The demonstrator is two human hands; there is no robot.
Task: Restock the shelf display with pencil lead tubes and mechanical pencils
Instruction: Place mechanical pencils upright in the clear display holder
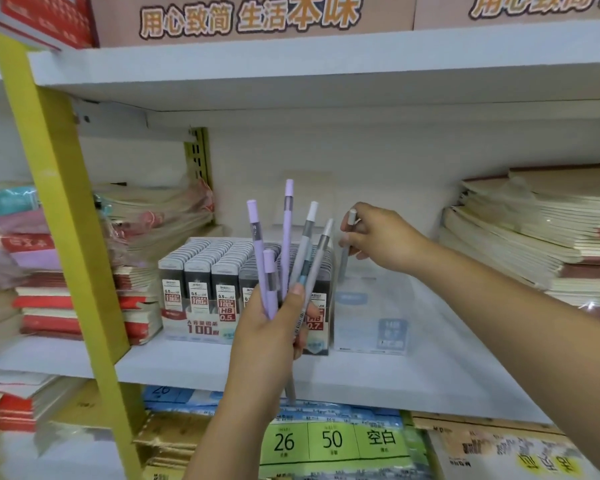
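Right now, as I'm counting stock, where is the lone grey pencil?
Head view, right of centre: the right hand holds the grey pencil upright at the clear box, right of the lead tubes.

Lilac and grey mechanical pencils (287, 230) are held fanned upright before the lead tubes (201, 271), packed in rows; 1 grey pencil (343, 266) is held upright beside them.

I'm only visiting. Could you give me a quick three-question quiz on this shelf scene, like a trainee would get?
1. True or false: the left hand holds only one pencil.
2. The right hand pinches a pencil of which colour? A purple, B grey, C red.
3. Fill in: the lead tube box stands to the ___ of the clear tray.
Key: 1 false, it grips a bunch of pencils; 2 B; 3 left.
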